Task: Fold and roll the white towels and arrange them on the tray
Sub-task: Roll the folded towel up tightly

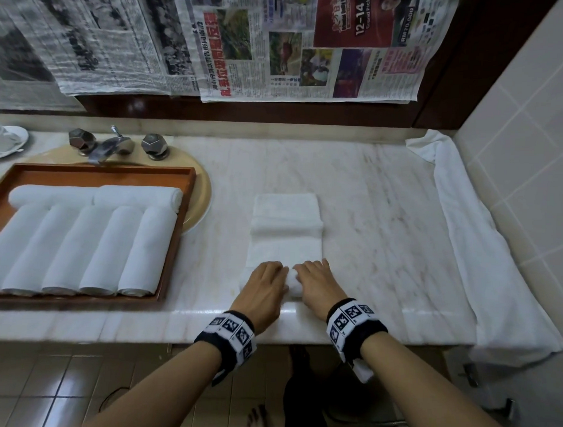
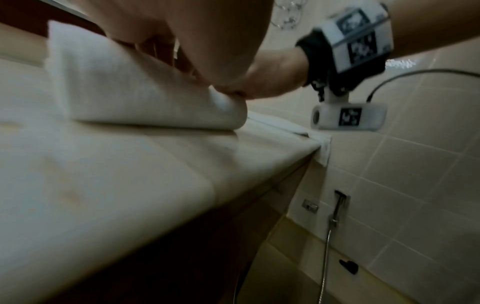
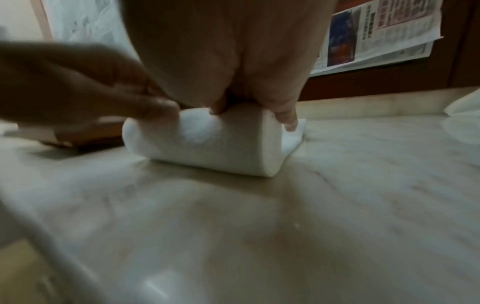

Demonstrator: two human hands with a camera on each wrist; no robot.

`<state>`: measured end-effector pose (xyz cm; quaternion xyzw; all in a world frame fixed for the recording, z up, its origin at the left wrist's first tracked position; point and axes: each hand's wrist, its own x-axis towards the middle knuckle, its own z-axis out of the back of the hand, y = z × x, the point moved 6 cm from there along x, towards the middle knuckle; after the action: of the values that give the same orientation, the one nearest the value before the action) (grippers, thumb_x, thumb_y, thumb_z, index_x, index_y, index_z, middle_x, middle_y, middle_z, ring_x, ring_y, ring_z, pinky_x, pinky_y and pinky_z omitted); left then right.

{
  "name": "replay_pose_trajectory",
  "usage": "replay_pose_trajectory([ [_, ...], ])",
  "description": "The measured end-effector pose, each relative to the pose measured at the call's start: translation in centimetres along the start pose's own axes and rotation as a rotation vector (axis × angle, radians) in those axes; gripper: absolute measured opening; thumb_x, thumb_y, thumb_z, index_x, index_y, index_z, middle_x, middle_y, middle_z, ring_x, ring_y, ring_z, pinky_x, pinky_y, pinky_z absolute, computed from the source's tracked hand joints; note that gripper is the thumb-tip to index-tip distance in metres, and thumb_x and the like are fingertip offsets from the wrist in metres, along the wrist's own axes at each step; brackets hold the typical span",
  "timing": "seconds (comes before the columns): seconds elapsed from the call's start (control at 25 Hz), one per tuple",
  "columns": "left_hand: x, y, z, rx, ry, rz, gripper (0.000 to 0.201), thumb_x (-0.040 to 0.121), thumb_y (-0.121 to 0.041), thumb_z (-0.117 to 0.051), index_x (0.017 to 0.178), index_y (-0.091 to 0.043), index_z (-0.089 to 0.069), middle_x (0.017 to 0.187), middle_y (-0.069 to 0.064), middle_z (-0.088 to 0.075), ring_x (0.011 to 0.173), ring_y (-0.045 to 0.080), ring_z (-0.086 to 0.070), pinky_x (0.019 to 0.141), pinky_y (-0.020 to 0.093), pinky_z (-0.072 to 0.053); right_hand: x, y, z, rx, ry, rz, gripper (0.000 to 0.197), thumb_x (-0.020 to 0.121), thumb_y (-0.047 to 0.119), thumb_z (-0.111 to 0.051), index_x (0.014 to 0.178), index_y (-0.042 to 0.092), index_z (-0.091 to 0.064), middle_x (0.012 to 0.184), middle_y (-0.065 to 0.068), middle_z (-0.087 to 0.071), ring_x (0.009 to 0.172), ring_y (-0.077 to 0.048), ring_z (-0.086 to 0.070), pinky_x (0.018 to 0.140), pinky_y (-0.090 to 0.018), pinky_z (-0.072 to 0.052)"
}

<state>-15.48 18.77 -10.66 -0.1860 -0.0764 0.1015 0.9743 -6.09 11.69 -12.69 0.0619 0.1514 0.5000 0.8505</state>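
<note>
A folded white towel [image 1: 285, 239] lies lengthwise on the marble counter, its near end rolled up into a short roll [image 3: 207, 144]. Both hands sit on that roll side by side. My left hand [image 1: 268, 273] curls over its left half, and my right hand [image 1: 315, 272] curls over its right half, fingertips [image 3: 288, 121] pressed down past the roll. In the left wrist view the left hand [image 2: 182, 41] covers the roll [image 2: 145, 98]. A brown tray [image 1: 100, 168] at the left holds several rolled white towels [image 1: 90, 248] in two rows.
The tray rests over a beige sink [image 1: 199, 191] with a metal tap [image 1: 113, 143] behind it. Another white towel [image 1: 464, 235] is spread along the tiled wall at the right. Newspapers [image 1: 279, 44] hang behind the counter. The counter's front edge [image 1: 174, 324] is just under my wrists.
</note>
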Motion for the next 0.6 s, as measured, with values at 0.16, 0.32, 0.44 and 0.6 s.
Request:
replay_pose_trajectory([
  [0.16,-0.3,0.8,-0.9,0.003,-0.041,-0.031,0.029,0.089,-0.014,-0.042,0.104,-0.003,-0.065,0.101,0.010,-0.061,0.092,0.024,-0.051,0.084,0.031,-0.042,-1.5,0.9,-0.2,-0.041,-0.113,-0.035,0.036,0.096,0.010,-0.044,0.131,0.008,-0.049,0.128,-0.010,-0.052,0.122,-0.028,-0.045,0.117,-0.053,-0.017],
  [0.32,3.5,1.8,-1.0,0.121,0.189,0.034,0.026,0.093,-0.009,-0.044,0.110,-0.010,-0.063,0.111,0.007,-0.057,0.103,0.026,-0.050,0.086,0.030,-0.038,-2.6,2.1,-0.5,-0.088,-0.289,0.027,0.044,0.073,0.003,-0.052,0.116,0.002,-0.062,0.107,-0.011,-0.062,0.100,-0.028,-0.062,0.103,-0.051,-0.044],
  [0.44,3.2,1.5,-0.8,0.043,0.133,0.099,0.026,0.095,-0.008,-0.045,0.115,-0.008,-0.062,0.118,0.008,-0.055,0.109,0.027,-0.049,0.090,0.031,-0.038,-1.3,1.1,0.3,0.077,-0.274,0.042,0.038,0.077,-0.002,-0.048,0.111,0.006,-0.063,0.103,-0.008,-0.062,0.097,-0.028,-0.060,0.099,-0.038,-0.043],
  [0.6,-0.3,0.4,-1.3,-0.045,-0.052,-0.001,0.037,0.082,0.000,-0.057,0.119,-0.003,-0.060,0.113,0.012,-0.058,0.099,0.029,-0.054,0.093,0.029,-0.038,0.2,0.7,0.7,0.127,-0.084,0.026,0.035,0.091,0.002,-0.045,0.125,0.006,-0.055,0.121,-0.011,-0.055,0.114,-0.027,-0.048,0.103,-0.031,-0.034],
])
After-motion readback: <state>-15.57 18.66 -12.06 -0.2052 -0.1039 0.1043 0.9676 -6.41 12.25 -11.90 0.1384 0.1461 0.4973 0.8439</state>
